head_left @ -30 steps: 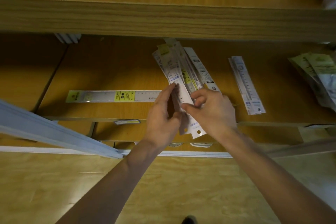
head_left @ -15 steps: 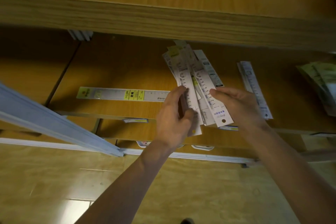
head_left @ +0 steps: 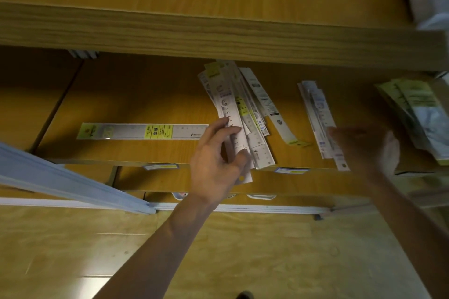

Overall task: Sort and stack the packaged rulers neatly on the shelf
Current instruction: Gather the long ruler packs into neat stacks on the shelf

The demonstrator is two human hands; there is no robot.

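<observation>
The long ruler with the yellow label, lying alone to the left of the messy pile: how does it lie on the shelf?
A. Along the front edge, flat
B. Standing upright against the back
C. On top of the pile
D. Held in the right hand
A: the long ruler lies flat on the shelf, parallel to its front edge, its right end by the left hand.

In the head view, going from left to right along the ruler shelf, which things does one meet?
Long ruler lying crosswise → left hand gripping the fanned bundle → single ruler with yellow tag → small stack → right hand on that stack → pale green packets.
</observation>
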